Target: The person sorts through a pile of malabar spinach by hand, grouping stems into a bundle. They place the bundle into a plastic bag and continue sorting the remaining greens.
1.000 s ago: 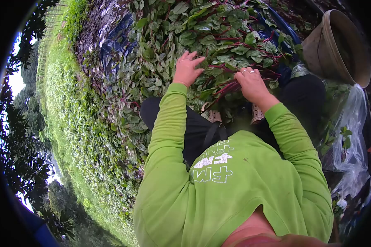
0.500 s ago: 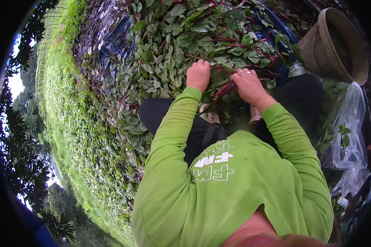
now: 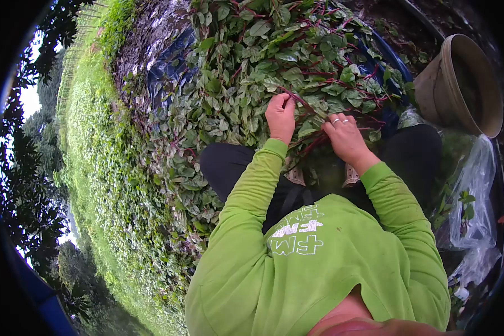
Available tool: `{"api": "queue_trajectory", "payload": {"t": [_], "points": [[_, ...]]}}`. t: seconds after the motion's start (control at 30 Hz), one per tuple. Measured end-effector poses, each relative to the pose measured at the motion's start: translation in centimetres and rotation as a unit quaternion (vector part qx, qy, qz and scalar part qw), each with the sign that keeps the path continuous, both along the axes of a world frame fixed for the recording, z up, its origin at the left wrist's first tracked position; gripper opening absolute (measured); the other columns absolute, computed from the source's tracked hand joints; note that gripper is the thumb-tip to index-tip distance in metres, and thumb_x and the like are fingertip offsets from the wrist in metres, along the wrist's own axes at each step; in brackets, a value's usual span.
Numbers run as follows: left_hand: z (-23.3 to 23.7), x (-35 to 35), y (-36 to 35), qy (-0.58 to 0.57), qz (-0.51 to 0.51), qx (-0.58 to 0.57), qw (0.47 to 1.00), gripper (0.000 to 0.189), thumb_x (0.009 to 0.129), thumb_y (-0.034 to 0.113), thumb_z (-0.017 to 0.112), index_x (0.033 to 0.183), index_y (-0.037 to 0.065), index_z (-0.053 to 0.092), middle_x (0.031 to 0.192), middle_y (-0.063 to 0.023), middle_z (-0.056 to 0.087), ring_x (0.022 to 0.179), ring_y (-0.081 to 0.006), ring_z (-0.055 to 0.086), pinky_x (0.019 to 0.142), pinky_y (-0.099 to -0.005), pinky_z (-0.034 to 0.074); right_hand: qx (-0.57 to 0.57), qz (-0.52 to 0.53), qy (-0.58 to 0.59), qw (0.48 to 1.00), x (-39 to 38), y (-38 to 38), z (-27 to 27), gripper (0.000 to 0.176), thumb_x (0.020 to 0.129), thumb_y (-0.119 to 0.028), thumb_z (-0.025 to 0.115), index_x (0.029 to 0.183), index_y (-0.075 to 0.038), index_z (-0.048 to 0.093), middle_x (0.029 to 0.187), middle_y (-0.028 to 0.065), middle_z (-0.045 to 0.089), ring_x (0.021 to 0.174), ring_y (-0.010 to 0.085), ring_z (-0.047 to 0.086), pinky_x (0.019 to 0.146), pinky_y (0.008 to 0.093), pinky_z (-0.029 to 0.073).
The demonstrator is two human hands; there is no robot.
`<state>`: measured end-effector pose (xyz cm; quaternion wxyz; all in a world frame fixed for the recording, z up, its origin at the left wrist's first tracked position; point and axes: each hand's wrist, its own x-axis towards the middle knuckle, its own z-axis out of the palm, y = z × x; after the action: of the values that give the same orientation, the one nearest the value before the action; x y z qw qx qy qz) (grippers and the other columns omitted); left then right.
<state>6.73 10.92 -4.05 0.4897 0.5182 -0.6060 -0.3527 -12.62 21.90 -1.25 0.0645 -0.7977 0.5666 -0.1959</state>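
Note:
My left hand (image 3: 280, 116) is closed in a pinch on a red-stemmed leafy shoot (image 3: 300, 101), whose stem slants down toward the right. At that shoot's lower right, my right hand (image 3: 346, 136), with rings on it, has its fingers closed on red stems. More red stems (image 3: 315, 144) stick out to the left below the right hand. In front of both hands spreads a large heap of green leaves on red stems (image 3: 246, 73). The exact fingertip contact of the right hand is partly hidden.
Blue plastic sheet (image 3: 171, 67) shows at the heap's edges. At the right a brown bucket (image 3: 438, 89) lies tilted, with clear plastic (image 3: 476, 190) below it. My bent knees (image 3: 224, 165) flank the work area. Green plants (image 3: 103, 162) grow along the left.
The left hand's fingers have moved along to the raised shoot, which now slants between both hands. The view has shifted, so everything appears slightly lower and farther right.

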Motion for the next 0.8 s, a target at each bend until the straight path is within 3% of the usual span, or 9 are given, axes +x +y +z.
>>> {"api": "queue_trajectory", "payload": {"t": [0.3, 0.4, 0.6, 0.7, 0.73, 0.77, 0.8], "points": [[-0.3, 0.2, -0.1, -0.008, -0.01, -0.042, 0.999, 0.007, 0.092, 0.003, 0.071, 0.095, 0.0, 0.066, 0.087, -0.0059, 0.064, 0.078, -0.0168, 0.059, 0.072, -0.0298, 0.049, -0.017, 0.004, 0.012, 1.0, 0.0, 0.1, -0.1, 0.022, 0.085, -0.011, 0.056, 0.106, -0.011, 0.066, 0.108, 0.008, 0.062, 0.112, 0.0263, 0.058, 0.097, 0.0416, 0.041], [-0.5, 0.5, -0.3, -0.011, -0.024, -0.034, 0.999, 0.007, 0.094, 0.002, 0.071, 0.099, 0.0, 0.067, 0.088, 0.0007, 0.059, 0.079, -0.0082, 0.054, 0.071, -0.0237, 0.045, -0.012, 0.006, 0.013, 1.0, 0.1, 0.0, -0.1, 0.022, 0.085, -0.011, 0.057, 0.106, -0.011, 0.066, 0.108, 0.008, 0.062, 0.112, 0.0263, 0.058, 0.098, 0.0418, 0.041], [-1.8, 0.7, -0.8, 0.024, -0.033, -0.004, 0.999, 0.002, 0.096, 0.003, 0.068, 0.097, 0.002, 0.066, 0.086, 0.0044, 0.06, 0.078, -0.0048, 0.052, 0.069, -0.0227, 0.045, -0.021, 0.009, 0.017, 1.0, 0.0, 0.0, -0.1, 0.021, 0.085, -0.011, 0.057, 0.104, -0.011, 0.065, 0.108, 0.0077, 0.062, 0.111, 0.0261, 0.058, 0.097, 0.0423, 0.041], [-1.5, 1.1, -0.7, 0.11, -0.048, 0.101, 0.988, 0.004, 0.096, 0.005, 0.068, 0.095, 0.003, 0.065, 0.082, 0.0036, 0.057, 0.073, -0.0058, 0.049, 0.063, -0.0235, 0.042, 0.017, 0.008, 0.0, 1.0, 0.1, -0.1, 0.3, 0.019, 0.086, -0.012, 0.057, 0.103, -0.009, 0.064, 0.118, 0.0107, 0.063, 0.119, 0.0281, 0.057, 0.102, 0.044, 0.041], [-1.1, 1.5, -1.0, 0.102, -0.043, 0.094, 0.989, 0.004, 0.098, 0.005, 0.066, 0.095, 0.006, 0.064, 0.081, 0.0068, 0.053, 0.07, -0.0027, 0.044, 0.06, -0.0213, 0.038, -0.01, 0.012, -0.016, 1.0, 0.1, -0.1, 0.4, 0.019, 0.086, -0.012, 0.057, 0.103, -0.008, 0.064, 0.122, 0.012, 0.062, 0.122, 0.0292, 0.056, 0.104, 0.0447, 0.041], [-0.5, 2.7, -1.6, 0.118, -0.025, 0.099, 0.988, 0.005, 0.099, 0.006, 0.065, 0.094, 0.006, 0.065, 0.082, 0.0048, 0.057, 0.07, -0.004, 0.05, 0.059, -0.0227, 0.043, -0.034, 0.011, -0.03, 0.999, 0.0, 0.0, 0.3, 0.019, 0.087, -0.012, 0.057, 0.103, -0.007, 0.064, 0.126, 0.0133, 0.062, 0.125, 0.0302, 0.055, 0.105, 0.0454, 0.04], [3.0, 3.8, -1.5, 0.114, 0.018, 0.118, 0.986, 0.008, 0.101, 0.01, 0.062, 0.096, 0.007, 0.065, 0.086, 0.0021, 0.062, 0.073, -0.0066, 0.059, 0.061, -0.0257, 0.052, -0.057, 0.004, -0.042, 0.997, -0.1, 0.2, 0.3, 0.018, 0.087, -0.012, 0.057, 0.103, -0.006, 0.064, 0.13, 0.0146, 0.062, 0.129, 0.0313, 0.054, 0.107, 0.046, 0.04]]}}
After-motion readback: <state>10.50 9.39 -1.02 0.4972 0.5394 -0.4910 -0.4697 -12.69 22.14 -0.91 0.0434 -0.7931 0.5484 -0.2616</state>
